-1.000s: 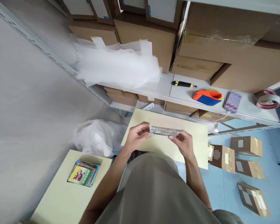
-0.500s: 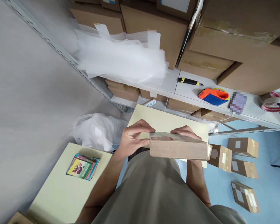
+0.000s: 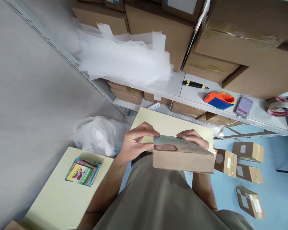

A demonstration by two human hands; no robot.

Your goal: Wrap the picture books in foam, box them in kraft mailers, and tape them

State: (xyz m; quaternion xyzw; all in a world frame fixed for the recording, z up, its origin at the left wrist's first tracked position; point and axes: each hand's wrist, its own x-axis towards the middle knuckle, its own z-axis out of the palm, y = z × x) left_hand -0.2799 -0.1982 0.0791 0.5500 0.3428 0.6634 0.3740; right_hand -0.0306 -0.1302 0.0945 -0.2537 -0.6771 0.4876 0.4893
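A thick old book [image 3: 182,159] is held up in front of my body, its page edges facing me and its cover tilted partly into sight. A red-framed stamp or label marks the cover's left side. My left hand [image 3: 136,140] pinches the left end between thumb and fingers. At the far right part of the book, my right hand [image 3: 194,138] grips with its fingers over the far edge; the thumb is hidden. Beneath the book lies a pale yellow tabletop [image 3: 168,120].
A second yellow table [image 3: 55,191] at left bears a stack of colourful booklets [image 3: 81,172]. On the shelf are white plastic sleeves [image 3: 124,60], a utility knife [image 3: 195,84], an orange-and-blue tape dispenser [image 3: 219,100] and tape rolls [image 3: 279,108]. Cartons [image 3: 248,151] stand on the blue floor.
The book has tipped so that more of its cover and the red-framed mark show, and its near edge sits slightly lower. Both hands keep their hold.
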